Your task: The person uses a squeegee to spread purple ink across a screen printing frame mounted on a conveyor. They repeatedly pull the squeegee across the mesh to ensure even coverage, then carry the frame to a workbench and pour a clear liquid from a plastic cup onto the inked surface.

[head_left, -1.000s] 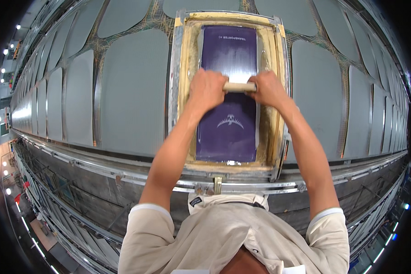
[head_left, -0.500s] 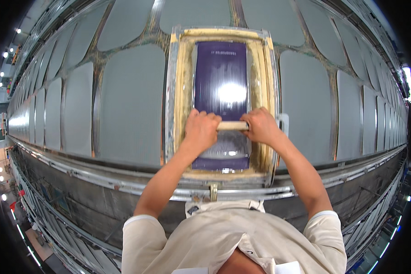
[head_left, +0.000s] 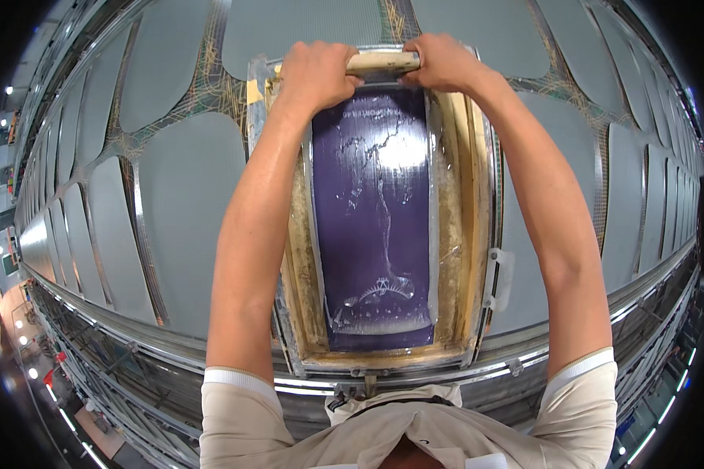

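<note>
My left hand (head_left: 314, 74) and my right hand (head_left: 444, 64) grip a squeegee (head_left: 384, 62) by its pale wooden handle, one at each end. It lies across the far end of a screen-printing frame (head_left: 471, 180). The frame has worn yellowish inner edges and metal outer sides. Inside it is a purple screen (head_left: 371, 242) with clear wet streaks running along it and a bright glare near the far end. A pale curved mark and a wet, glossy band show toward its near end. The squeegee's blade is largely hidden under the handle and my fingers.
Grey rounded panels (head_left: 192, 195) lie in rows on a long table on both sides, with stained gaps between them. A metal rail (head_left: 516, 364) runs along the near edge. A whitish bracket (head_left: 502, 280) sits at the frame's right side.
Both hands have pushed the squeegee away from me, from the near part of the screen to its far end. Wet streaks now show across the purple. The view has shifted nearer the frame.
</note>
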Demonstrator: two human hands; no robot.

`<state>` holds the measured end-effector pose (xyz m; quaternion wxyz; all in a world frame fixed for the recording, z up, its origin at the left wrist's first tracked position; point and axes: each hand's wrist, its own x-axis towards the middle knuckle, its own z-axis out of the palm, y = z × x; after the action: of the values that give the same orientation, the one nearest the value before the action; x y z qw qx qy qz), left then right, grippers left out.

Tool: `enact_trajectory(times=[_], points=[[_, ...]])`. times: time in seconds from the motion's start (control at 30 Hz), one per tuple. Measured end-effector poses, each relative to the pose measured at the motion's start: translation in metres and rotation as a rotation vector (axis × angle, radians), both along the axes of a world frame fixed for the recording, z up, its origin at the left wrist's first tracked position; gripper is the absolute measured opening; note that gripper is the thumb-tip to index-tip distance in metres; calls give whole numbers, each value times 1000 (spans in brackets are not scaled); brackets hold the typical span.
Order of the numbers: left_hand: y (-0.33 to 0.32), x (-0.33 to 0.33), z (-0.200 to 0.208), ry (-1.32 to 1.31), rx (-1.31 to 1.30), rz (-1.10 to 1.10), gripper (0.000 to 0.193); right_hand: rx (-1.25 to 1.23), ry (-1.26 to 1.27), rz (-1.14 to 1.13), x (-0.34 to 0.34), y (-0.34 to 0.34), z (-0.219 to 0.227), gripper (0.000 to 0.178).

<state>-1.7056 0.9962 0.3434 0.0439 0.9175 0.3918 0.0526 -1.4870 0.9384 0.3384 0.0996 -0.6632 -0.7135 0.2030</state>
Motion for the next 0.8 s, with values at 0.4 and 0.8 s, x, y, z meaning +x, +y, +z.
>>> enact_trajectory(times=[0.4, 0.8], points=[[-174, -72, -4, -20, -39, -59, 21, -28, 15, 47, -68, -171, -11, 32], [-441, -149, -34, -174, -64, -18, 12, -202, 340, 88, -115, -418, -1, 45]])
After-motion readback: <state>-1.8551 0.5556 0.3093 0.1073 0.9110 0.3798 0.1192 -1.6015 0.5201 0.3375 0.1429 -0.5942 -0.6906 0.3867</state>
